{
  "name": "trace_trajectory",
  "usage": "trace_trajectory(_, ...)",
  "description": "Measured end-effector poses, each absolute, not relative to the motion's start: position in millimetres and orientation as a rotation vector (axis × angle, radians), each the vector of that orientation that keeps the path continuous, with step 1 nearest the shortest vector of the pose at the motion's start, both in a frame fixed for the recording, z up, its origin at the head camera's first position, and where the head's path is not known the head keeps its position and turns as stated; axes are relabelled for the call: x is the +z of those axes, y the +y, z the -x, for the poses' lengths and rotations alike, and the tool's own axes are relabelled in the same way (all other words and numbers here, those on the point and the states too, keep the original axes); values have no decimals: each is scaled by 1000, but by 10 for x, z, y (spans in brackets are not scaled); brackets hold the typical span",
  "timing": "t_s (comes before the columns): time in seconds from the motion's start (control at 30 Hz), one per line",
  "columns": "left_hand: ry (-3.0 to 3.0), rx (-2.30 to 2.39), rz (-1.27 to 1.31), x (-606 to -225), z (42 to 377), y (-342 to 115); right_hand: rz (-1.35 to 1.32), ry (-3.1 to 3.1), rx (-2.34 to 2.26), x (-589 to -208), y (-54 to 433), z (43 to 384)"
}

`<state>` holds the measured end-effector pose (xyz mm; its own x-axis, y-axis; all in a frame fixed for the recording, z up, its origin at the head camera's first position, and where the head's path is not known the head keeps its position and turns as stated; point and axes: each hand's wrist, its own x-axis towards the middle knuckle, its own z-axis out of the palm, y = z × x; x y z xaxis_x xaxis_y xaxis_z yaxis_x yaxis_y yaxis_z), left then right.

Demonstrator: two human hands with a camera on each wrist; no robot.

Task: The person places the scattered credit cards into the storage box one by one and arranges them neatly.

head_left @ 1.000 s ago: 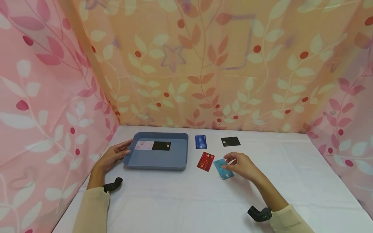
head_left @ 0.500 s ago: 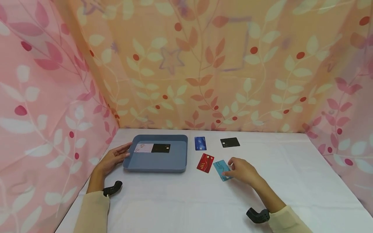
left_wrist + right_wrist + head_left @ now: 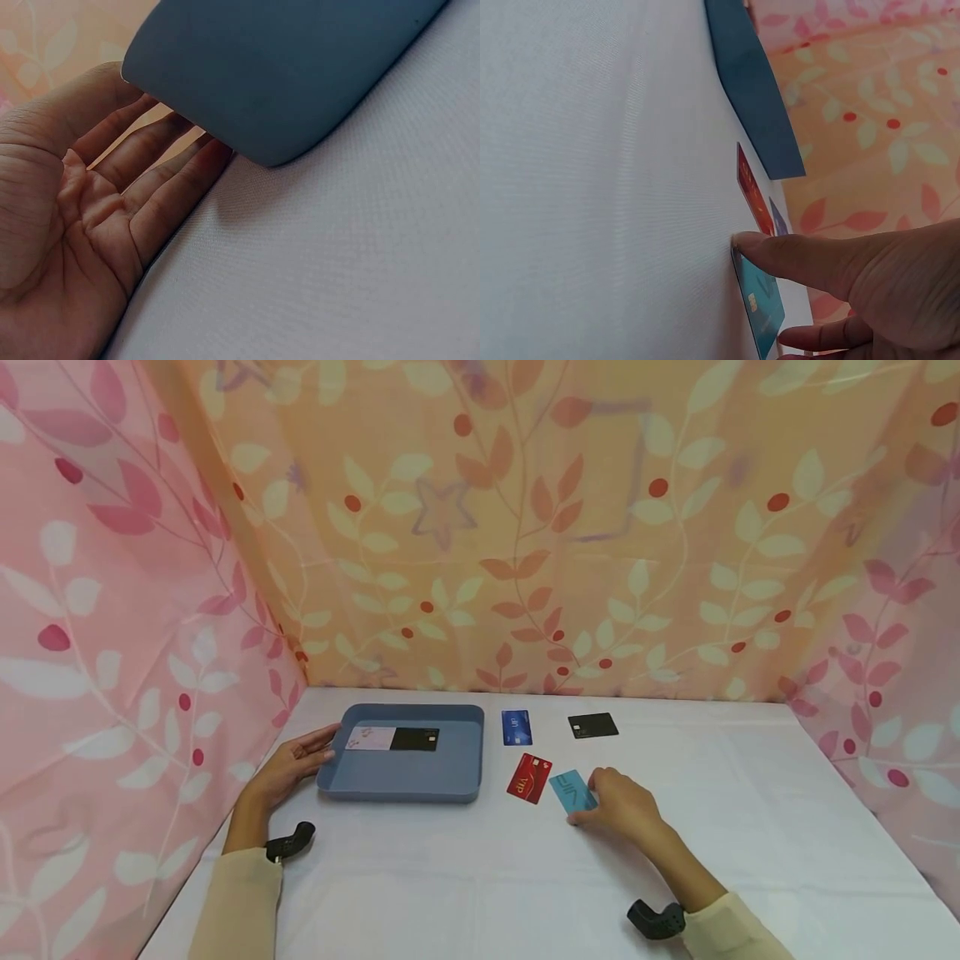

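My right hand point(image 3: 621, 802) holds the teal bank card point(image 3: 573, 792) by its edges, the thumb at the near side and a finger at the far side. In the right wrist view, the thumb point(image 3: 780, 255) meets one end of that card; whether it is lifted off the cloth I cannot tell. A red VIP card point(image 3: 529, 778) lies just left of it. The fingers of my left hand point(image 3: 294, 767) touch the left side of a blue-grey tray point(image 3: 405, 787). In the left wrist view these fingers point(image 3: 165, 202) look extended against the tray's edge.
Inside the tray lie a pale pink card point(image 3: 371, 739) and a black card point(image 3: 415, 740), end to end. Behind the red card are a dark blue card point(image 3: 517, 727) and another black card point(image 3: 593, 725). Patterned cloth walls point(image 3: 480, 527) enclose the white table's back and sides.
The right hand's thumb has moved from over the teal card to its near edge, and its fingers have come to the far edge. The left hand stays at the tray.
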<state>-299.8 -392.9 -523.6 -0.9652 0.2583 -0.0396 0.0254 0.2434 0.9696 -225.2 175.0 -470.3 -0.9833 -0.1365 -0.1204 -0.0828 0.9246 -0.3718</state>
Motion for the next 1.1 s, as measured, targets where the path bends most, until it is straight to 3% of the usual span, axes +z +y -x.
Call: trace_trajectory(1.1,2297,1813,-290,-5241,3007,-3937,195,2840,-669,-4722,1785,2291)
